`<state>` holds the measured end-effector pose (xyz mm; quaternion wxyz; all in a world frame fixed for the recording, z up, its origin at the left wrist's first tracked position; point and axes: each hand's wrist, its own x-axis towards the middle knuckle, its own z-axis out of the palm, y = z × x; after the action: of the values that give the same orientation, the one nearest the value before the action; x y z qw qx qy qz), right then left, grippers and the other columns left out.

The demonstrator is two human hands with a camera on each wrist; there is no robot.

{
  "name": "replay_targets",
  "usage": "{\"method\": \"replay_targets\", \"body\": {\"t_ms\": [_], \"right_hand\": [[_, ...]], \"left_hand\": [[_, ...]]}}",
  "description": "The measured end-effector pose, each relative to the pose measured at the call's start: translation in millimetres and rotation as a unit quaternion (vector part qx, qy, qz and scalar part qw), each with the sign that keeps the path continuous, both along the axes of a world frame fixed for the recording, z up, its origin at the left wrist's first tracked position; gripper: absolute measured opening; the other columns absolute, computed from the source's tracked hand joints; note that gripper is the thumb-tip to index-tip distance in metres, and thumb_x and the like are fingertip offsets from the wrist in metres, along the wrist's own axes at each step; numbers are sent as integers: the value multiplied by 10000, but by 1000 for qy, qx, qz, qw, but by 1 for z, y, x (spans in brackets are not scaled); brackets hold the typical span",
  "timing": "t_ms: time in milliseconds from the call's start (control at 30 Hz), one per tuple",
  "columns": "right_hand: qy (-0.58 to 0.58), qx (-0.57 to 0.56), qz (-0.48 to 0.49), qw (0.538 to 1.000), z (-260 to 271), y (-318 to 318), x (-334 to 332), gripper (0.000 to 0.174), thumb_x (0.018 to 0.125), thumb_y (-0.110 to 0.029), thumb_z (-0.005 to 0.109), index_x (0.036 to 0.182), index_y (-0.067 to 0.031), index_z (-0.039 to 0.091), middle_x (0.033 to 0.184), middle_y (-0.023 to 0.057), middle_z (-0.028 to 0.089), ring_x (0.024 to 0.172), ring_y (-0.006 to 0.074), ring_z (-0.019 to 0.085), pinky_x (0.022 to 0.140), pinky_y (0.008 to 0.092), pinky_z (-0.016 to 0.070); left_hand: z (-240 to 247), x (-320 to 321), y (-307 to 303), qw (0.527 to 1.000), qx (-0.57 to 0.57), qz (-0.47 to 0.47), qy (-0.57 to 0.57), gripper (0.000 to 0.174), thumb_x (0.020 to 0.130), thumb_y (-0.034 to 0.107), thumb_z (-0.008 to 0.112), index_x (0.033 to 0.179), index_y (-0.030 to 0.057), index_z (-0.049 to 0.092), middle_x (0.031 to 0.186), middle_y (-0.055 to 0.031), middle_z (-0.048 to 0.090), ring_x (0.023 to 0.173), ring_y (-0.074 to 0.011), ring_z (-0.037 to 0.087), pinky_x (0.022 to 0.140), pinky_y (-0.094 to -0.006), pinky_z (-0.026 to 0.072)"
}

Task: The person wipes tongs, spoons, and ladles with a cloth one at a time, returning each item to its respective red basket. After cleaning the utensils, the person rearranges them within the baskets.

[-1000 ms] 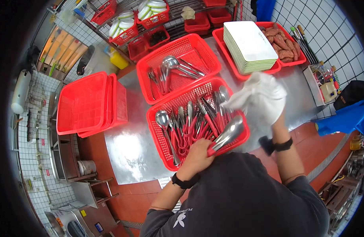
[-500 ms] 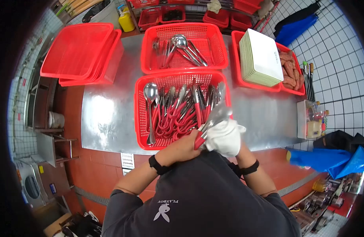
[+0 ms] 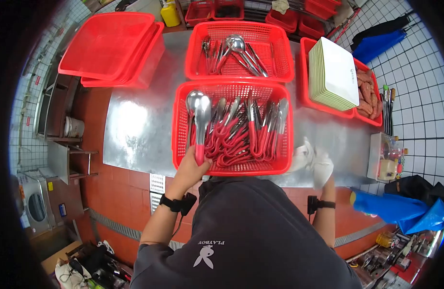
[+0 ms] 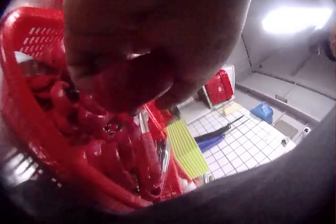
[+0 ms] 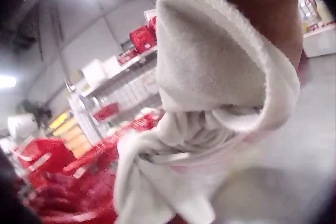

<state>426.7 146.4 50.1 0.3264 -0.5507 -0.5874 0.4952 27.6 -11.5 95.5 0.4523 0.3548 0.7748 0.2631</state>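
In the head view, my left hand (image 3: pixel 190 169) grips red-handled tongs (image 3: pixel 202 118) by the handle, their metal end pointing away over the left side of the front red basket (image 3: pixel 287 166). That basket holds many red-handled tongs (image 3: pixel 255 137), along with a large metal spoon (image 3: pixel 193 98) at its left. The left wrist view shows my curled fingers close above the red handles (image 4: pixel 142 161). Right of the basket, my right hand (image 3: pixel 329 182) holds a bunched white cloth (image 5: pixel 210 61), which covers most of its fingers and hangs down in folds.
Behind the front basket, another red basket (image 3: pixel 193 62) holds ladles and tongs. Stacked empty red baskets (image 3: pixel 106 43) stand at the left of the metal table (image 3: pixel 130 130). White trays (image 3: pixel 335 72) are piled at the right, beside a red basket of brownish-red pieces (image 3: pixel 366 94).
My hands came together with the cloth at the tongs, then parted. The left hand moved left with the tongs over the basket; the right hand moved right with the cloth.
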Motion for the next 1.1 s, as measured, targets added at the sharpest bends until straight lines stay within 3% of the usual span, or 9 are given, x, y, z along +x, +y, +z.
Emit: {"method": "replay_targets", "body": {"t_ms": [67, 100, 133, 200, 300, 400, 800, 967, 1100], "right_hand": [[-222, 72, 75, 969, -19, -7, 12, 389, 756, -142, 661, 1126, -21, 659, 996, 111, 676, 875, 225, 637, 801, 314, 499], [-277, 85, 97, 952, -29, -9, 12, 390, 757, -142, 661, 1127, -21, 659, 998, 111, 676, 877, 224, 637, 803, 314, 499], [-308, 90, 109, 941, -39, -13, 14, 390, 757, -142, 661, 1128, -20, 658, 1000, 110, 677, 879, 223, 637, 804, 314, 499], [-334, 89, 120, 931, -48, -17, 14, 392, 758, -142, 661, 1130, -18, 657, 1004, 109, 677, 883, 221, 637, 807, 314, 499], [-335, 85, 120, 931, -48, -21, 19, 393, 760, -141, 661, 1133, -15, 655, 1011, 108, 678, 888, 218, 638, 812, 315, 499], [-325, 83, 112, 935, -41, -24, 25, 395, 762, -140, 661, 1136, -13, 654, 1017, 106, 678, 894, 215, 638, 816, 315, 498], [-285, 78, 75, 952, -42, -14, 39, 403, 769, -138, 661, 1147, -2, 647, 1041, 100, 681, 917, 204, 639, 833, 316, 497], [-252, 89, 46, 963, -47, 1, 44, 406, 771, -137, 660, 1152, 2, 644, 1052, 98, 682, 926, 199, 639, 841, 317, 497], [-228, 100, 24, 968, -51, 15, 52, 408, 774, -136, 660, 1156, 6, 642, 1060, 96, 683, 933, 195, 639, 846, 317, 497]], "left_hand": [[-1, -10, 3, 998, 57, 22, -22, 555, 826, 218, 712, 1247, -54, 473, 1022, -219, 650, 958, -308, 654, 849, -377, 493], [-4, -13, 6, 990, 134, 14, 33, 525, 845, 191, 704, 1238, -69, 472, 1016, -190, 648, 935, -262, 645, 838, -369, 509], [-2, -15, 7, 990, 133, 14, 36, 525, 845, 191, 704, 1238, -69, 472, 1016, -190, 648, 935, -262, 645, 838, -369, 509], [16, -16, 15, 989, 57, -36, 134, 633, 856, 211, 686, 1343, -88, 415, 1144, -266, 617, 1082, -348, 618, 941, -391, 475], [3, -24, 19, 956, 81, -113, 260, 573, 849, 231, 675, 1288, -75, 469, 1227, -303, 563, 1160, -416, 549, 1002, -428, 434], [5, -27, 28, 958, 136, -86, 236, 533, 854, 224, 670, 1264, -74, 503, 1270, -293, 540, 1212, -413, 509, 1046, -423, 404], [6, -2, 79, 933, 158, -231, 229, 420, 846, 175, 665, 1212, -10, 570, 1312, -234, 510, 1227, -395, 491, 1048, -422, 402], [2, -27, 146, 899, 193, -294, 260, 358, 847, 146, 649, 1167, -3, 591, 1247, -219, 553, 1196, -381, 523, 1020, -408, 421], [-13, -27, 251, 899, 170, -325, 239, 341, 864, 155, 622, 1160, -10, 591, 1136, -224, 623, 1105, -365, 590, 977, -405, 456]]}}
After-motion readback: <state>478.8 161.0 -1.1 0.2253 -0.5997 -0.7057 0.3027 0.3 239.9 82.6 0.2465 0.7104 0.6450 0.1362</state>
